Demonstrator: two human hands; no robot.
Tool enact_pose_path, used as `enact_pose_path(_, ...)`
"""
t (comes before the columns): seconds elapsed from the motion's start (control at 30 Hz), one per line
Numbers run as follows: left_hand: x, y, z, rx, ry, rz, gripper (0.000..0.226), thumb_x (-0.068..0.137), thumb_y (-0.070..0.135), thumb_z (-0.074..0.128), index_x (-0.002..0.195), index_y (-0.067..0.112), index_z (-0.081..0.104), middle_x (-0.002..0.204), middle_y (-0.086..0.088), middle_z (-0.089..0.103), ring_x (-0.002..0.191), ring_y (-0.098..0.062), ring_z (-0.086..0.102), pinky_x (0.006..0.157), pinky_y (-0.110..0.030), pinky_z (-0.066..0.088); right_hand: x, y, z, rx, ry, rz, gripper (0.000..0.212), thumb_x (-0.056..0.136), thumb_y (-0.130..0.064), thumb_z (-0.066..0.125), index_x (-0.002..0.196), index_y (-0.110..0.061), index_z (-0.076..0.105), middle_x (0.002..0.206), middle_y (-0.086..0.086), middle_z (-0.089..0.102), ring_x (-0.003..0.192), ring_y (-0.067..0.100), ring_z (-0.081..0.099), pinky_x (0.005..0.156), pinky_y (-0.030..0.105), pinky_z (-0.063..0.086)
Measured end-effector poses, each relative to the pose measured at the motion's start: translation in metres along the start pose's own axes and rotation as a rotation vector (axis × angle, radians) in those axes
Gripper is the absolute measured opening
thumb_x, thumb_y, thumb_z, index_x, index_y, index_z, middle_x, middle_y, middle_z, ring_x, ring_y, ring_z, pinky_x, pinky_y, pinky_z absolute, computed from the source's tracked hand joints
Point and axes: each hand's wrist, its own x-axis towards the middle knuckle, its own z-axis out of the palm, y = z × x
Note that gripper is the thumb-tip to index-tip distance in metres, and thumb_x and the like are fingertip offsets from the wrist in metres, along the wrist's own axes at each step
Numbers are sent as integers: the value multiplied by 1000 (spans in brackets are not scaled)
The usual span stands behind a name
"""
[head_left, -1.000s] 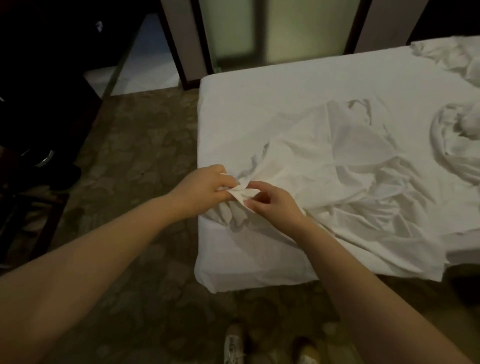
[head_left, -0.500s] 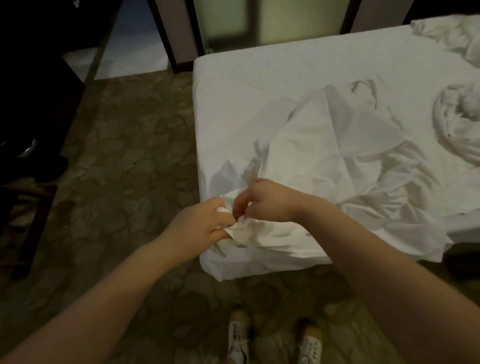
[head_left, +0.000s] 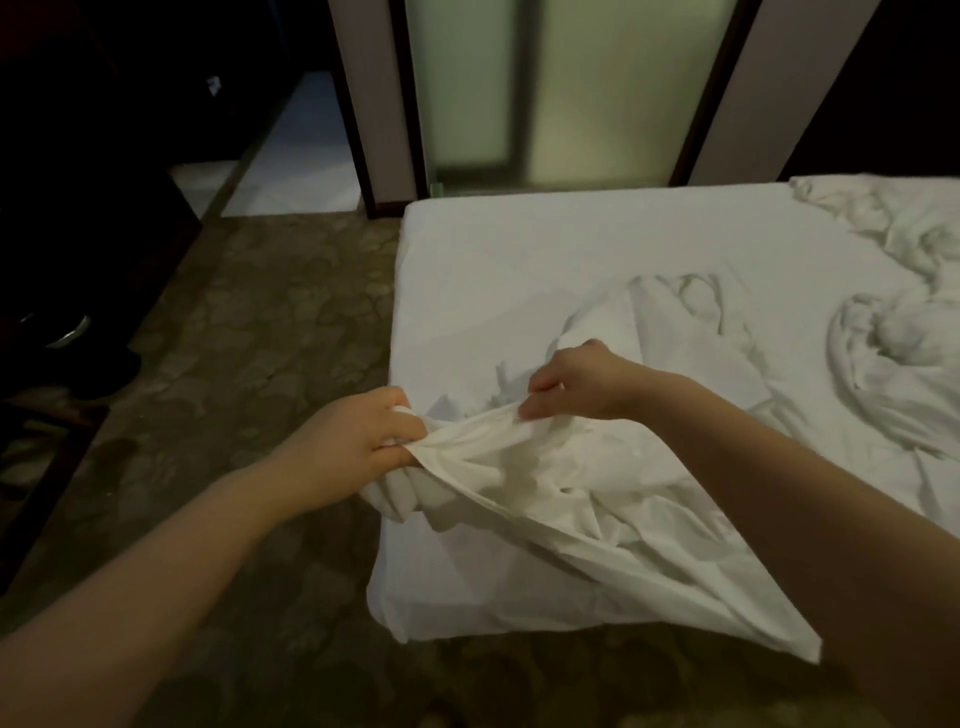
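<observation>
Left hand (head_left: 358, 441) grips a bunched edge of the crumpled white cotton sheet (head_left: 597, 499). Right hand (head_left: 582, 382) pinches the same edge nearby. The sheet lies over the white mattress bed (head_left: 519, 249) near corner.

Left hand (head_left: 358, 441) fingertips buried in the white sheet (head_left: 597, 525) folds. Right forearm (head_left: 779, 467) covers the sheet's near right part. Crumpled bedding (head_left: 898, 374) cut off at right edge. Shiny round object (head_left: 70, 332) in dark at left: unidentifiable.
</observation>
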Motion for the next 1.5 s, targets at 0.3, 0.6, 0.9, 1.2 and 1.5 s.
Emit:
enact_pose_path(0.3,37,34,-23,12,122,-37,50,76,48,40,102,18,71,90,7,49,78,3,45,70,-11,36,-32,37,11,-34,247,-128,19,91,-30,56,107,-20,56,88,-9,61,75,12,54,76,22,30)
enact_pose_path(0.6,66,48,-32,-1,207,-59,32,87,42,49,92,19,71,87,3,53,83,-4,51,70,-20,40,-44,84,-31,-136,973,138,17,75,0,51,81,-8,65,77,10,67,59,33,60,74,31,31)
enact_pose_path(0.9,84,55,-38,50,208,16,19,93,24,53,101,18,69,87,10,49,80,-6,48,71,-19,38,-77,83,48,-162,283,-44,28,83,-31,49,105,-26,65,106,-6,65,115,15,49,105,38,25)
enact_pose_path(1.2,77,44,-35,16,144,27,12,92,21,54,95,25,66,88,6,51,81,-10,49,72,-16,37,-74,91,70,-289,238,17,30,92,-46,49,93,-21,65,110,-15,62,114,17,43,95,33,26)
enact_pose_path(1.5,73,2,-42,80,237,-117,16,92,23,54,98,18,68,91,0,52,86,-17,50,69,-27,38,-86,71,87,-196,786,-211,48,99,-41,33,65,-16,55,53,1,52,54,20,51,64,30,35)
